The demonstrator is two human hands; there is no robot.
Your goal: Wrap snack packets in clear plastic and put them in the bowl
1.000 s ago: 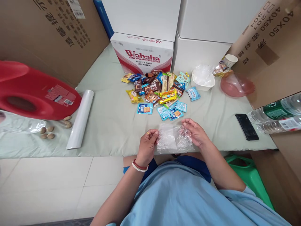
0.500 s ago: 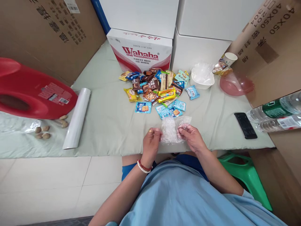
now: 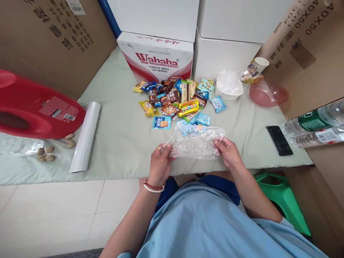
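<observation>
A crinkled clear plastic bag is stretched out flat between my two hands, just above the table's front part. My left hand pinches its left end, thumb on top. At the right end my right hand grips the bag between thumb and fingers. Beyond the bag lies a pile of wrapped snacks, in brown, yellow and blue packets. Through the bag's far edge show some light blue packets. A single blue packet lies left of them.
A white bowl with clear plastic in it stands behind right, near a pink bowl. A phone and bottles lie right. Leftward are a white roll, a red jug and several walnuts. Boxes line the back.
My hands have moved apart, left hand leftward and right hand rightward. The bag, bunched up before, is now spread wide between them. The view has shifted slightly.
</observation>
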